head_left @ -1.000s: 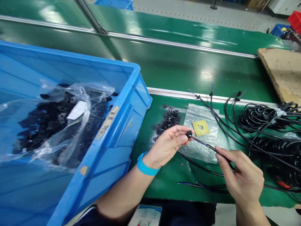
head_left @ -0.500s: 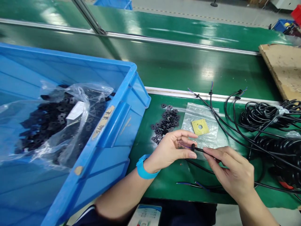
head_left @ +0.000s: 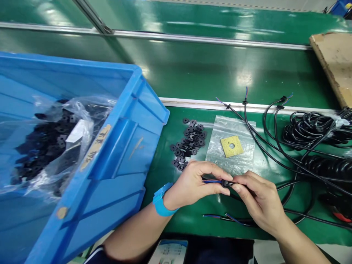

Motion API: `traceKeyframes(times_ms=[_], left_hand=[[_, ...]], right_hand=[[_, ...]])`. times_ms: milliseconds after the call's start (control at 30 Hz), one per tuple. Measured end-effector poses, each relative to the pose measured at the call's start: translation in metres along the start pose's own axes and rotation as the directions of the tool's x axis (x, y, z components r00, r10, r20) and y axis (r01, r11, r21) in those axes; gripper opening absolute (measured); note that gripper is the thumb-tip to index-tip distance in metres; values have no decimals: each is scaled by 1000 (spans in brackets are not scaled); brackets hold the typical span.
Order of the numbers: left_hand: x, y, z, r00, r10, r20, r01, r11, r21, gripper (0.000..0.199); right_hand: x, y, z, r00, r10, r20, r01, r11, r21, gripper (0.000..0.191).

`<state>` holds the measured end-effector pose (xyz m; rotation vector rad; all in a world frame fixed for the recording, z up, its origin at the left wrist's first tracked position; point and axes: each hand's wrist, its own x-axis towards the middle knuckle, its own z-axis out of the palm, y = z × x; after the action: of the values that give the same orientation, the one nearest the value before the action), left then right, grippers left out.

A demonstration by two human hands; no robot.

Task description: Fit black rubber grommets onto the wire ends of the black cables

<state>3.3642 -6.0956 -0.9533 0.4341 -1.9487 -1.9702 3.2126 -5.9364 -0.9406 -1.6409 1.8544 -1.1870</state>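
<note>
Between thumb and fingers, my left hand [head_left: 202,182] pinches a small black rubber grommet [head_left: 224,183] sitting around a cable end. Thin blue and red wires [head_left: 211,181] stick out of it to the left, under my palm. My right hand [head_left: 260,201] grips the black cable just right of the grommet, its fingertips nearly touching those of the left. Beyond my left hand lies a loose pile of black grommets [head_left: 189,141]. A yellow square sponge with a round hole [head_left: 236,147] rests on a clear plastic bag [head_left: 217,157] behind my hands.
A big blue bin [head_left: 125,146] at left holds bagged black parts [head_left: 52,141]. Coiled black cables [head_left: 308,128] lie at right, several ends carrying grommets. Two bare-wire cable ends [head_left: 227,218] lie near the front edge. A cardboard sheet [head_left: 334,62] is at back right.
Both hands have drawn closer together and moved slightly down, the right one leftward. The grommet now sits right between the fingertips of both hands. The view has shifted a little.
</note>
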Motion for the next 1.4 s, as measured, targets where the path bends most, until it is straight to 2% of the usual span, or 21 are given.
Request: traceKeyframes(times_ms=[133,267,333,400,433,500,567,633,700,800,867,1000,1100,1233,1333,1400], left_hand=[[0,-2,1,1000,29,7,-29,998,53,21],[2,-3,1,998,44,53,-49,995,84,19],[3,-3,1,995,53,85,-62,993,103,18],[4,-4,3,997,36,73,-44,993,114,18],[5,-4,4,999,15,45,-19,996,90,23],[4,-6,7,998,-56,-11,55,997,-51,48],[3,-8,11,987,-149,-56,133,965,-224,62],[2,-9,13,968,-233,-93,196,933,-301,47],[2,-9,13,956,-263,-132,224,940,-257,25],[3,-6,10,978,-160,-137,140,979,-148,22],[3,-4,7,990,-95,-109,79,987,-137,21],[3,-1,3,988,-152,-1,147,960,-238,20],[4,1,2,983,-173,61,182,958,-221,19],[6,0,4,973,-213,85,226,951,-211,16],[7,-3,7,970,-243,27,241,931,-275,15],[6,-4,9,971,-239,4,227,919,-323,15]], right_hand=[[0,0,3,998,62,19,-63,996,65,10],[1,2,9,993,97,60,-104,986,130,15],[2,4,11,988,124,90,-135,982,134,19],[3,6,11,988,130,85,-139,984,112,20],[4,7,10,991,119,64,-124,988,88,17],[5,7,9,998,70,-3,-70,998,6,9],[5,7,9,997,2,-74,-10,994,-111,12],[4,6,9,990,-69,-126,39,973,-229,14],[3,7,11,979,-137,-151,84,945,-317,13],[1,8,13,963,-224,-152,148,906,-396,11],[1,9,12,959,-250,-131,176,894,-411,11],[2,8,6,981,-192,-33,178,951,-254,12],[4,7,0,988,-144,58,149,984,-98,17],[6,8,-5,982,-29,186,27,1000,16,27],[6,9,-5,995,-2,96,2,1000,5,10],[6,9,-4,999,-35,24,35,999,-13,13]])
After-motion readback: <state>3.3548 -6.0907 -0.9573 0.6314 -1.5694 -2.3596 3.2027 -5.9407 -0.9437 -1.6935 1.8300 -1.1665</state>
